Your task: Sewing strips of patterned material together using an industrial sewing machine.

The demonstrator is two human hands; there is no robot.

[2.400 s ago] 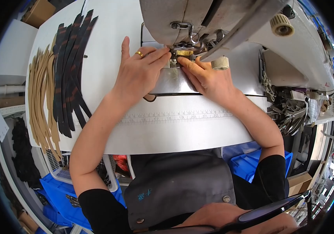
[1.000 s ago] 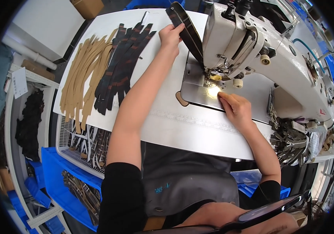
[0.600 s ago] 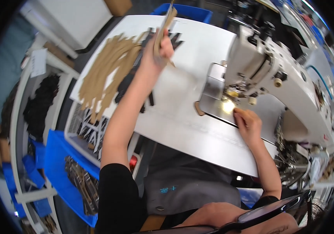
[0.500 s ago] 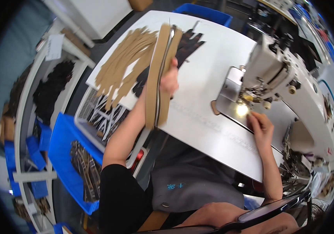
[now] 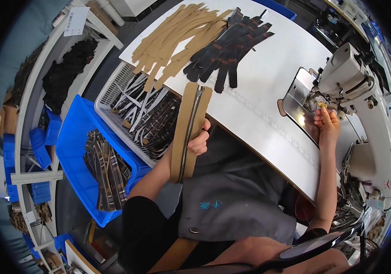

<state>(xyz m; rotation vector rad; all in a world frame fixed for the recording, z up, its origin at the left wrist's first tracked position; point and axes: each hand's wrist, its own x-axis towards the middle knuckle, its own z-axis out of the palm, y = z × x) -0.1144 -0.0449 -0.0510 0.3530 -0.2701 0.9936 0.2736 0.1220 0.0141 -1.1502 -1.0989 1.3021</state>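
My left hand [image 5: 199, 142] grips a tan fabric strip with a dark metal zipper [image 5: 185, 132] running down its length. The strip stands nearly upright, in front of the table's near left edge, its lower end by my forearm. At the white sewing machine [image 5: 348, 68], my right hand [image 5: 327, 127] is raised with fingers pinched beside the needle area. A small yellowish bit shows at those fingertips; whether it is held or part of the machine is unclear. Just below and left of the fingers, the lamp lights the metal needle plate [image 5: 296, 98].
Tan strips [image 5: 172, 36] and dark strips [image 5: 227, 55] lie at the far left of the white table [image 5: 268, 91]. Left of it are a white basket [image 5: 106, 98] of strips and a blue bin [image 5: 74, 155] with plaid pieces. A shelf [image 5: 38, 177] stands farther left.
My left hand has brought the zipper strip back from above the table toward me. My right hand has risen from the plate to the needle area. The view has shifted.
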